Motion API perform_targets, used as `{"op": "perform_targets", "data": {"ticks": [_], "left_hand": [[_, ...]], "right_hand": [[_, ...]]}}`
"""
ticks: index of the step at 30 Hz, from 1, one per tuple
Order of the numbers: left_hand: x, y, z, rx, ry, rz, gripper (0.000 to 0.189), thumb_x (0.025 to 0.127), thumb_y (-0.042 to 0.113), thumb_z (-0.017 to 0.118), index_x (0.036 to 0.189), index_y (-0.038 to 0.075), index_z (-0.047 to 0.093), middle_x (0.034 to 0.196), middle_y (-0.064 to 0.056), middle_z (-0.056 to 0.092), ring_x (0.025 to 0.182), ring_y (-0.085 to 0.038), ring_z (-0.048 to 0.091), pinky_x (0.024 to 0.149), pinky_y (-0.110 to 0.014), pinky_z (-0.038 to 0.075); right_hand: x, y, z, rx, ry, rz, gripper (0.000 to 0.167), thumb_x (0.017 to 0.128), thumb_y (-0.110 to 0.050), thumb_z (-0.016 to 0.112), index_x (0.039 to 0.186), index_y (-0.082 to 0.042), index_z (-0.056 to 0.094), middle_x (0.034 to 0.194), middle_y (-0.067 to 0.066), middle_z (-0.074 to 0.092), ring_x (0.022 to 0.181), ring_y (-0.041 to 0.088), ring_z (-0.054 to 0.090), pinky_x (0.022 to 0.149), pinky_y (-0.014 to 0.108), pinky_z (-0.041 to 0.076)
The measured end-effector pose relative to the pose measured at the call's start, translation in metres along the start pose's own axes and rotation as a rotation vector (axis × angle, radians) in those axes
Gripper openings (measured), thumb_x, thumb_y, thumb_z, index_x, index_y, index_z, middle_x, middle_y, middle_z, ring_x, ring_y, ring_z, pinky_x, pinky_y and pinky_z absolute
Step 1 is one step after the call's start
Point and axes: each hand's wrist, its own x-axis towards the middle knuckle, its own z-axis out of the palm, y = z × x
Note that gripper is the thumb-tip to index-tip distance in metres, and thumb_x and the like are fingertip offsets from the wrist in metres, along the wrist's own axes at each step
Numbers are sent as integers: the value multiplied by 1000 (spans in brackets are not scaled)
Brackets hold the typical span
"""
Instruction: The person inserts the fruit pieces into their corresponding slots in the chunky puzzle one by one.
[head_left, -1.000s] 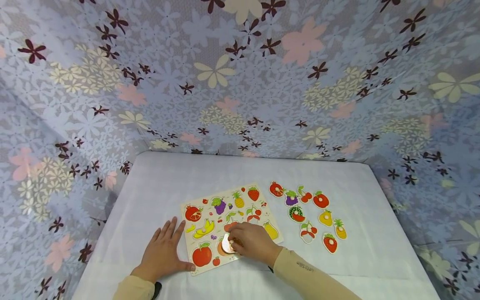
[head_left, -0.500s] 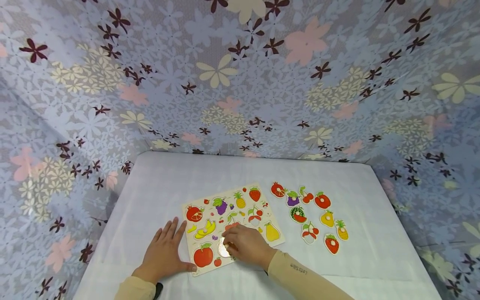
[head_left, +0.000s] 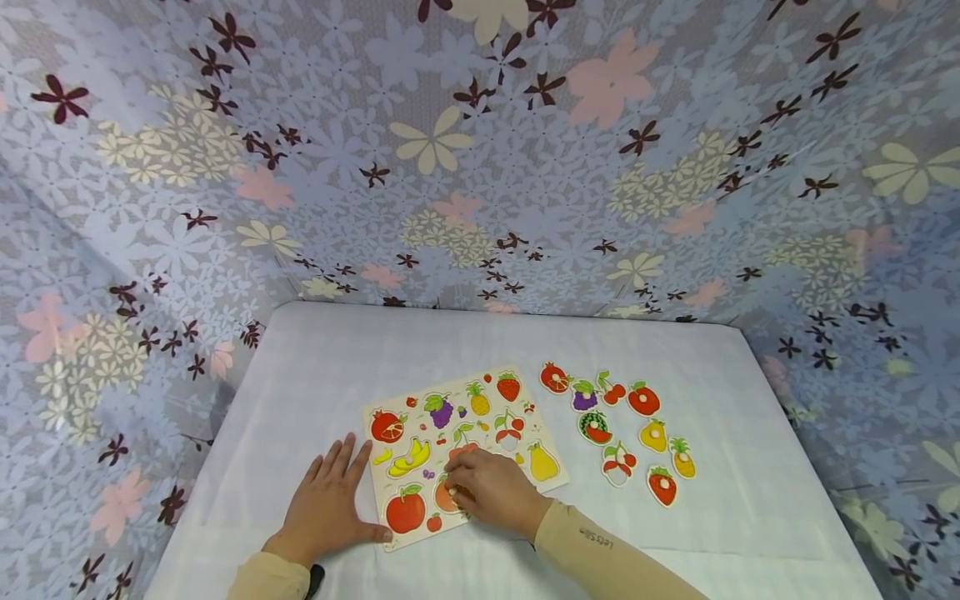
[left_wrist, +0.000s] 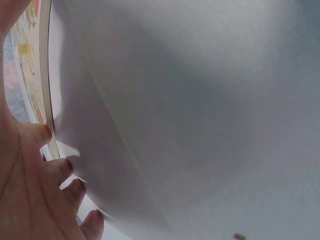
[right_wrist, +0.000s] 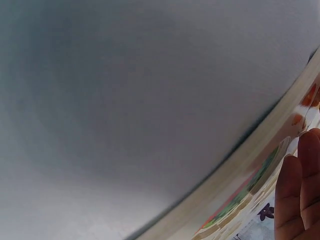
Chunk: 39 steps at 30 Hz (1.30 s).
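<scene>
A wooden fruit puzzle board (head_left: 453, 390) lies at a slant on the white table. My right hand (head_left: 498, 492) is over its lower middle, with bent fingertips pinching a round orange-coloured fruit piece (head_left: 446, 497) at the board's lower row. The fingers hide much of this piece and its knob. In the right wrist view, fingers (right_wrist: 290, 195) show beside the board's edge (right_wrist: 240, 155). My left hand (head_left: 326, 504) lies flat with straight, spread fingers at the board's left side, its thumb touching the lower left corner. A banana piece (head_left: 410, 457) with a knob sits in the board.
Right of the board lie several loose knobbed pieces, among them a watermelon (head_left: 595, 427), a pear (head_left: 653, 435), a pineapple (head_left: 682, 457) and a strawberry (head_left: 662, 486). Flower-patterned cloth (head_left: 480, 208) stands behind and beside the white table (head_left: 360, 342).
My right hand has shifted slightly left with the orange-coloured piece, which has lost its bright glare and now lies lower over the board's matching picture. The left hand stays put.
</scene>
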Motion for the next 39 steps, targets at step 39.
{"op": "perform_targets", "data": {"ticks": [39], "left_hand": [[-2, 5, 3, 3, 26, 13, 141, 49, 91, 67, 155, 5, 34, 159, -25, 25, 143, -47, 25, 113, -65, 20]], "right_hand": [[-174, 116, -62, -128, 217, 718, 29, 79, -31, 87, 99, -14, 75, 113, 5, 67, 102, 28, 64, 75, 48, 59]]}}
